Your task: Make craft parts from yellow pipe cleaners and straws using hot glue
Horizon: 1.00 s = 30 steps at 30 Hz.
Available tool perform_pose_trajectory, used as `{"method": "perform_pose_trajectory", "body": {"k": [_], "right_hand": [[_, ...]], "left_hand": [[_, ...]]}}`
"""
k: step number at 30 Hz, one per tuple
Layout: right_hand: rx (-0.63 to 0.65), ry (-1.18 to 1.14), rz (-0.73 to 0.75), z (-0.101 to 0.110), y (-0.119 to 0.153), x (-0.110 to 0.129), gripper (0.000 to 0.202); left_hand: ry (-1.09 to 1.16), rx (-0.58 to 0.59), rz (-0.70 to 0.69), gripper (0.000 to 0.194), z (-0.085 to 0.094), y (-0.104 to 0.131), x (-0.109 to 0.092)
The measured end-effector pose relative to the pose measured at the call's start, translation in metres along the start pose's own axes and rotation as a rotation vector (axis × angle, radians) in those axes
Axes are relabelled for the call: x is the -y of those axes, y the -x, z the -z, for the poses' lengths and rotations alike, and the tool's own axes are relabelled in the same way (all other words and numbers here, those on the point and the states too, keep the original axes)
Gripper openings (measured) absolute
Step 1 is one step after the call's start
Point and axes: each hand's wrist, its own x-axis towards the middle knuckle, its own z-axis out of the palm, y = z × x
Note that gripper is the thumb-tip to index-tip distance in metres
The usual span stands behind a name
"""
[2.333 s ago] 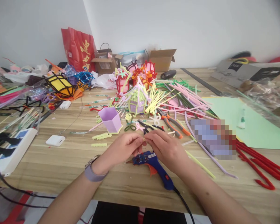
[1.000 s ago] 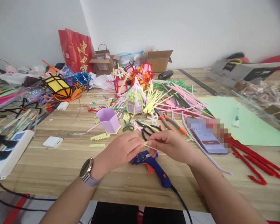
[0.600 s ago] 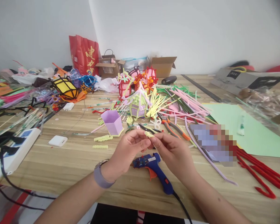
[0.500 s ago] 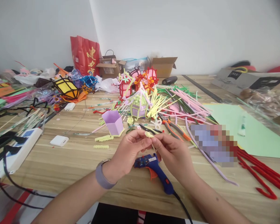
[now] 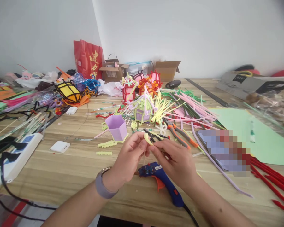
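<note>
A pale yellow pipe cleaner (image 5: 146, 138), bent into a curve at its top, is pinched between both hands. My left hand (image 5: 132, 153), with a grey watch strap at the wrist, is closed on its left side. Thumb and fingers of my right hand (image 5: 176, 157) grip it from the right. Below the hands lies a blue glue gun (image 5: 164, 178) with an orange trigger. Just beyond them are dark-bladed scissors (image 5: 153, 134), partly hidden, and orange-handled pliers (image 5: 178, 135). A purple paper box (image 5: 117, 127) with a yellow edge stands beyond my left hand.
A purple and yellow lantern (image 5: 143, 108) stands mid-table by loose yellow pipe cleaners (image 5: 164, 108). Twisted yellow strips (image 5: 106, 144) lie left of the hands. A white power strip (image 5: 19, 160) is at left; green card (image 5: 269, 138) and red pipe cleaners (image 5: 272, 179) are at right.
The pipe cleaner's tip now shows as a longer curve between the fingers. My right hand has turned slightly, its back more toward the camera. The view has shifted a little.
</note>
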Motion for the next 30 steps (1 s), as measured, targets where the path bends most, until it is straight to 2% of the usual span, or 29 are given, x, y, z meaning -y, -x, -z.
{"method": "perform_pose_trajectory", "body": {"k": [6,12,15,20,30], "right_hand": [[-0.035,0.019,0.000,0.000,0.007,0.000,0.019],[0.005,-0.090,-0.093,0.003,0.006,0.003,0.018],[-0.042,-0.060,-0.126,0.004,0.005,0.002,0.018],[-0.133,0.028,-0.013,0.003,0.005,-0.001,0.015],[-0.185,0.255,0.150,0.000,0.006,-0.003,0.012]], "left_hand": [[-0.020,-0.027,0.057,0.025,0.000,0.005,0.003],[-0.160,-0.034,-0.012,0.021,0.002,0.005,0.006],[-0.196,-0.025,0.007,0.021,0.001,0.007,0.007],[-0.206,0.024,0.094,0.023,-0.002,0.011,0.006],[-0.276,0.011,0.092,0.026,-0.005,0.012,0.006]]}}
